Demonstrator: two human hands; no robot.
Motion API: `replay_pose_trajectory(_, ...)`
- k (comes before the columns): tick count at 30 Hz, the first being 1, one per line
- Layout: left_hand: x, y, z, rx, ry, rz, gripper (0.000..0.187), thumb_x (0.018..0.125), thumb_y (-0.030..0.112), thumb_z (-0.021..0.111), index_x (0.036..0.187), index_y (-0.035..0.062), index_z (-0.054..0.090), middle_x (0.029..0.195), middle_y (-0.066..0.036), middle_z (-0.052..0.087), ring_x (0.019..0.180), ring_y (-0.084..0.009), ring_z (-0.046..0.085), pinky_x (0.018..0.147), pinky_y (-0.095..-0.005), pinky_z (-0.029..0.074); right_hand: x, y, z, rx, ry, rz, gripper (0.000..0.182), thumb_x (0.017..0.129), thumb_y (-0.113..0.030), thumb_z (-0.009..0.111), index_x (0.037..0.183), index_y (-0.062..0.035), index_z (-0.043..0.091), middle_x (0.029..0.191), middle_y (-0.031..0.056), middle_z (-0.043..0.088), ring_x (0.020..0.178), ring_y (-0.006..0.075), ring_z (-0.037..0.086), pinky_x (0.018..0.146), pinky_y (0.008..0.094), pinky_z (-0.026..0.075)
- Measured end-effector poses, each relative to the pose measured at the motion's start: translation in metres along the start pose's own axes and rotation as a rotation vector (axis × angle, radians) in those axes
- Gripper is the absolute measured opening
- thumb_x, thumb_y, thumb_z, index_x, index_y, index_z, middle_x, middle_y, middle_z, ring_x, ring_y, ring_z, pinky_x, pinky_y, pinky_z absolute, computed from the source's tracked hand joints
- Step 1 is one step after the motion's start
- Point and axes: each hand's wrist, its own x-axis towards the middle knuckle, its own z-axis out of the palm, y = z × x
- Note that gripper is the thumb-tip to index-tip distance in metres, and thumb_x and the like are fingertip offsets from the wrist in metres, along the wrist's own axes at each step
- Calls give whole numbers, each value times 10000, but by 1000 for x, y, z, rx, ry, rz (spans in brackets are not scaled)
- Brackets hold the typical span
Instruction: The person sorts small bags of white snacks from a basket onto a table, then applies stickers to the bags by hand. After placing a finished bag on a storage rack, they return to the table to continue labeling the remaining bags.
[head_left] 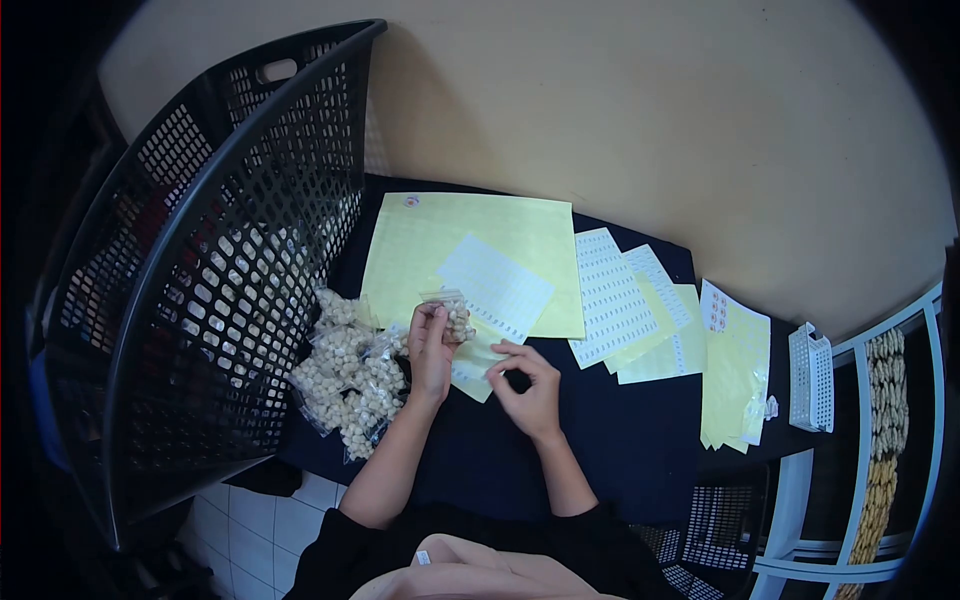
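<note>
My left hand point(431, 350) is closed on a small clear zip bag point(456, 316) filled with pale, nut-like pieces, held up over the papers. Just to its right, my right hand point(527, 386) has thumb and index finger pinched together; anything between them is too small to make out. Beneath both hands lies a white label sheet point(497, 283) with rows of small print, its lower part peeled to yellow backing. It rests partly on a large yellow sheet point(420, 240). Beside my left forearm is a pile of similar filled bags point(355, 385).
A tall black plastic basket point(240, 190) stands at the left, with pale bags showing through its holes. More label sheets point(612, 295) and used yellow backing point(735, 385) lie to the right on the dark tabletop point(620, 450). A small white basket point(811, 380) sits at the far right.
</note>
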Motion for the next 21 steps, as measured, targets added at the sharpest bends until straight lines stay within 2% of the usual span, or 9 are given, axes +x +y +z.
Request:
replay_pose_trajectory(1,-1,0,4,13,25,6,107,861,119,460,939,47,447,894,-42,515,823,-100,513,718,-244,439,1,6,-2,91,48,12,45,687,14,617,731,1,620,952,124,589,969,220,533,849,315,392)
replay_pose_trajectory(2,-2,-2,5,11,23,4,107,861,119,460,939,47,447,894,-42,515,823,-100,513,718,-244,439,2,10,-6,144,71,25,54,710,22,607,761,14,620,997,125,570,975,201,514,847,310,392)
replay_pose_trajectory(4,-5,-3,9,282,-44,133,101,856,113,472,933,51,455,880,-29,507,810,-84,490,732,-218,398,4,13,-8,306,166,99,61,711,-4,626,772,1,634,973,106,578,968,193,519,843,296,391)
replay_pose_trajectory(5,-9,-2,10,323,-106,107,110,849,95,481,943,45,455,878,-22,502,830,-81,476,741,-211,376,4,13,-9,304,173,103,61,711,-4,626,772,1,634,973,106,578,968,193,519,843,296,391)
replay_pose_trajectory(7,-13,-4,14,341,-142,88,124,846,89,483,956,38,455,881,-24,503,835,-81,476,744,-215,378,3,11,-8,489,200,190,74,733,8,611,804,23,625,985,100,547,946,158,500,831,271,390)
replay_pose_trajectory(12,-27,-7,26,452,-314,21,199,848,64,469,1038,8,448,953,-56,513,887,-92,484,776,-219,393,0,9,-3,491,240,173,90,750,8,599,836,29,617,981,90,516,922,141,502,816,254,403)
replay_pose_trajectory(16,-32,-11,27,366,-436,-72,201,849,50,461,1046,10,449,974,-57,516,894,-95,492,732,-215,427,0,8,-4,560,241,216,91,759,11,588,845,27,613,971,88,514,885,131,513,787,246,418)
replay_pose_trajectory(17,-35,-11,32,327,-389,-60,188,839,37,479,1024,18,455,930,-46,521,842,-82,497,700,-206,428,0,9,-4,580,240,222,87,762,14,583,843,26,612,967,87,513,869,126,517,778,244,422)
replay_pose_trajectory(21,-34,-17,25,394,-364,-34,178,824,27,504,995,19,455,901,-33,517,798,-67,493,657,-203,431,0,12,-5,689,238,223,81,767,13,577,840,31,609,959,87,511,838,117,523,756,231,432)
